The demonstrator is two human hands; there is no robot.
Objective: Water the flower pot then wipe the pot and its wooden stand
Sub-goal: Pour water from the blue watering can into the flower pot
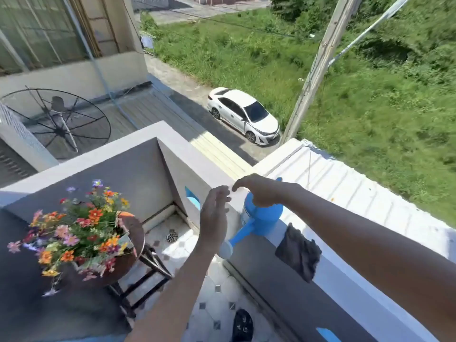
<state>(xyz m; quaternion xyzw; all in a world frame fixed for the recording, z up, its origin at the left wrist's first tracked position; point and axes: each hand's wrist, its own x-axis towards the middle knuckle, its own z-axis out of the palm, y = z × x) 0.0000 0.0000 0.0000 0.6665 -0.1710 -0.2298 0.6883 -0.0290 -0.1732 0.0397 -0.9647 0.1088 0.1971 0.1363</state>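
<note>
Blue plastic watering can (262, 218) on the ledge is gripped by the right hand (261, 191). The left hand (214, 218) is held loose, fingers apart. No watering or wiping is done yet.

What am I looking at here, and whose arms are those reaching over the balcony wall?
There is no machine: one camera worn on a person's head looks down at their own hands. The right hand is at the top of a blue watering can standing on the balcony ledge; whether it already grips the handle is hidden. The left hand hovers open beside it, holding nothing. A dark cloth hangs over the ledge. Lower left, a flower pot sits on a round wooden stand. The white car is parked in the street below.
</note>
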